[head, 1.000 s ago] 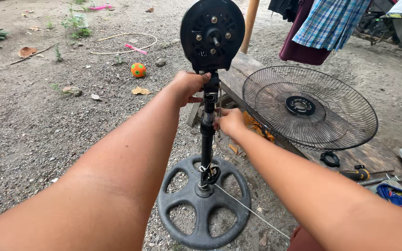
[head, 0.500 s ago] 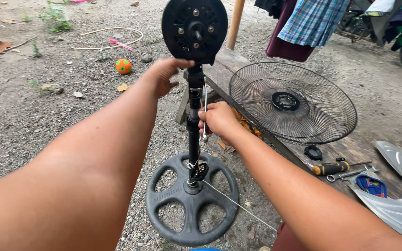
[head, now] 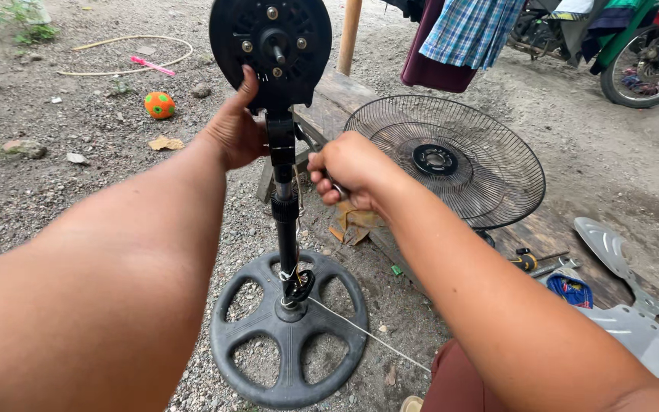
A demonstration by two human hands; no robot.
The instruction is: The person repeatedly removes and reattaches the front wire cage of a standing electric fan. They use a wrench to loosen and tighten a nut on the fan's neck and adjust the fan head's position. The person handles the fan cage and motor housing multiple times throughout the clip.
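A black stand fan without its guard stands on gravel: round motor head (head: 271, 42), pole (head: 287, 229) and spoked round base (head: 290, 328). My left hand (head: 236, 130) grips the neck just under the motor head, thumb up against its rim. My right hand (head: 348, 169) is closed beside the pole around a thin metal tool, mostly hidden in the fist. A white cord (head: 360, 332) runs from the base toward me.
A black wire fan guard (head: 451, 160) leans on a wooden bench (head: 337, 95). Screwdrivers (head: 532, 261) and grey fan blades (head: 627, 267) lie at right. An orange ball (head: 160, 104), a wooden post (head: 349, 34), hanging clothes (head: 463, 34) and a motorbike wheel (head: 642, 69) are behind.
The view has shifted, so the fan sits lower and left in frame. My left thumb has risen onto the motor head's rim. My right hand stays closed beside the pole.
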